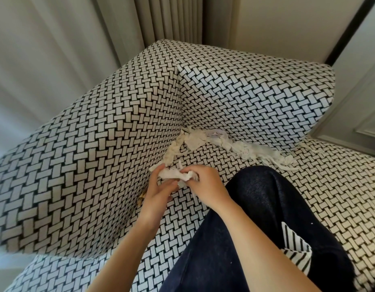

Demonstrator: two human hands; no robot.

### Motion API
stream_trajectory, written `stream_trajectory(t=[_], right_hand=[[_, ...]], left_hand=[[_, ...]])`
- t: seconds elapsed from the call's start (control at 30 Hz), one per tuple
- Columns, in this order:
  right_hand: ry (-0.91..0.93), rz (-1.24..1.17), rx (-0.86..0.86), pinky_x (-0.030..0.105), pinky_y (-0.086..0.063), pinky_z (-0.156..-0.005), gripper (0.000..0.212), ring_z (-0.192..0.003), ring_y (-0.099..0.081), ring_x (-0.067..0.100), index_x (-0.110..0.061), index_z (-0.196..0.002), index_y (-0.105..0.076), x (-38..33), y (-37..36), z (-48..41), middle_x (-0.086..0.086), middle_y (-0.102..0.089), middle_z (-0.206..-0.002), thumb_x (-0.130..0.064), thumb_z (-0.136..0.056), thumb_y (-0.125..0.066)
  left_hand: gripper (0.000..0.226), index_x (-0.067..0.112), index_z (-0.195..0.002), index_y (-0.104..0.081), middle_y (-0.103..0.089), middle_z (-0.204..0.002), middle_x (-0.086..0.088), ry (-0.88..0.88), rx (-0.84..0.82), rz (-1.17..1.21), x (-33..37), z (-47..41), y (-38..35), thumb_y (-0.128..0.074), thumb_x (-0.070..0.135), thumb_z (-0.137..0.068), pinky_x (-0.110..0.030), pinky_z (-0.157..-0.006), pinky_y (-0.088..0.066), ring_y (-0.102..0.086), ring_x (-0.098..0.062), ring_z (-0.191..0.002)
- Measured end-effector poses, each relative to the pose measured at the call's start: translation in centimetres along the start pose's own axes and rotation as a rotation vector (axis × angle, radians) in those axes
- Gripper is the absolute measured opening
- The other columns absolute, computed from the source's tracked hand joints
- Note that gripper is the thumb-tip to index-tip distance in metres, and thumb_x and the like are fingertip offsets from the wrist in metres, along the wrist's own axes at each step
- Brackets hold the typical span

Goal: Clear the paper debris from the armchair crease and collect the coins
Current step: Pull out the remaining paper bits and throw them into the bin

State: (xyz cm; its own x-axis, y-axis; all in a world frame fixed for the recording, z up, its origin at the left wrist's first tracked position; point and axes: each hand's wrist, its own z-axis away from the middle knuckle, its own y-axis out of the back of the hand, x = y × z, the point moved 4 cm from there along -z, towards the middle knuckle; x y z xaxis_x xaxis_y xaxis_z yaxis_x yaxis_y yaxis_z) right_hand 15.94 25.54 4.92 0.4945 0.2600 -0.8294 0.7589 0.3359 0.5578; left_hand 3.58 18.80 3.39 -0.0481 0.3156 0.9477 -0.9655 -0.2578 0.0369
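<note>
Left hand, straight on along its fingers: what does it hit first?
The left hand holds a crumpled white paper wad together with the right hand. Past that, probably the twisted cream paper strip in the crease of the black-and-white woven-pattern armchair; depth is unclear.

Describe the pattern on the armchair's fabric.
A black-and-white basket-weave print covers the upholstered fabric armchair; the head view shows it clearly.
</note>
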Motion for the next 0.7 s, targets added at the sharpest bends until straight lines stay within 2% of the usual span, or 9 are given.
stream_trajectory(t=[0.13,0.23,0.3,0.37,0.47,0.57,0.7], right_hand=[[-0.053,-0.131,0.158,0.012,-0.050,-0.072,0.019,-0.083,-0.063,0.006,-0.012,-0.105,-0.071,0.2,1.0,-0.2,0.000,-0.071,-0.096,-0.008,-0.088,-0.062],[-0.148,-0.280,0.279,0.025,-0.055,-0.075,0.017,-0.083,-0.066,0.013,-0.008,-0.103,-0.070,0.8,1.9,-0.2,0.005,-0.071,-0.090,-0.008,-0.089,-0.060],[-0.203,-0.368,0.343,0.030,-0.054,-0.069,0.014,-0.075,-0.064,0.012,-0.008,-0.099,-0.070,1.1,2.4,-0.1,0.005,-0.070,-0.084,-0.011,-0.090,-0.061],[-0.229,-0.437,0.380,0.031,-0.049,-0.062,0.011,-0.067,-0.059,0.010,-0.009,-0.093,-0.069,1.1,2.6,0.0,0.006,-0.068,-0.079,-0.015,-0.090,-0.061],[-0.240,-0.485,0.397,0.040,-0.052,-0.073,0.008,-0.077,-0.063,0.023,-0.013,-0.088,-0.068,0.9,2.7,0.2,0.012,-0.069,-0.083,-0.016,-0.090,-0.061],[-0.241,-0.496,0.399,0.038,-0.052,-0.073,0.007,-0.076,-0.063,0.023,-0.015,-0.086,-0.068,0.8,2.6,0.3,0.012,-0.070,-0.083,-0.016,-0.089,-0.061],[-0.245,-0.512,0.401,0.023,-0.047,-0.063,0.010,-0.064,-0.058,-0.001,-0.010,-0.090,-0.069,0.9,2.6,0.2,0.001,-0.069,-0.077,-0.017,-0.089,-0.062]], left_hand=[[0.064,0.053,-0.140,-0.022,-0.067,-0.115,0.011,-0.058,-0.023,-0.003,0.5,-0.4,0.8,-0.058,0.031,-0.091,-0.030,-0.089,-0.044,-0.064,-0.006,-0.101],[0.043,0.050,-0.127,-0.043,-0.066,-0.117,0.008,-0.001,0.076,0.046,-0.3,-1.0,1.7,-0.055,0.026,-0.094,-0.031,-0.088,-0.047,-0.065,-0.011,-0.100],[0.035,0.045,-0.120,-0.052,-0.057,-0.126,0.003,0.080,0.112,-0.015,-1.2,-1.7,1.8,-0.053,0.021,-0.094,-0.031,-0.090,-0.045,-0.059,-0.015,-0.108],[0.038,0.041,-0.125,-0.050,-0.048,-0.134,-0.001,0.147,0.100,-0.116,-2.0,-2.6,1.5,-0.052,0.019,-0.094,-0.035,-0.096,-0.041,-0.050,-0.019,-0.118],[0.045,0.037,-0.134,-0.046,-0.042,-0.141,-0.001,0.191,0.117,-0.139,-2.2,-4.1,0.6,-0.053,0.019,-0.093,-0.038,-0.103,-0.038,-0.043,-0.023,-0.125],[0.045,0.033,-0.134,-0.047,-0.042,-0.143,-0.002,0.211,0.112,-0.085,-1.9,-5.7,-0.3,-0.052,0.016,-0.093,-0.033,-0.101,-0.038,-0.043,-0.023,-0.125],[0.047,0.026,-0.137,-0.044,-0.036,-0.148,0.000,0.260,0.102,-0.018,-1.5,-7.9,-1.3,-0.051,0.015,-0.092,-0.033,-0.106,-0.030,-0.034,-0.022,-0.133]])
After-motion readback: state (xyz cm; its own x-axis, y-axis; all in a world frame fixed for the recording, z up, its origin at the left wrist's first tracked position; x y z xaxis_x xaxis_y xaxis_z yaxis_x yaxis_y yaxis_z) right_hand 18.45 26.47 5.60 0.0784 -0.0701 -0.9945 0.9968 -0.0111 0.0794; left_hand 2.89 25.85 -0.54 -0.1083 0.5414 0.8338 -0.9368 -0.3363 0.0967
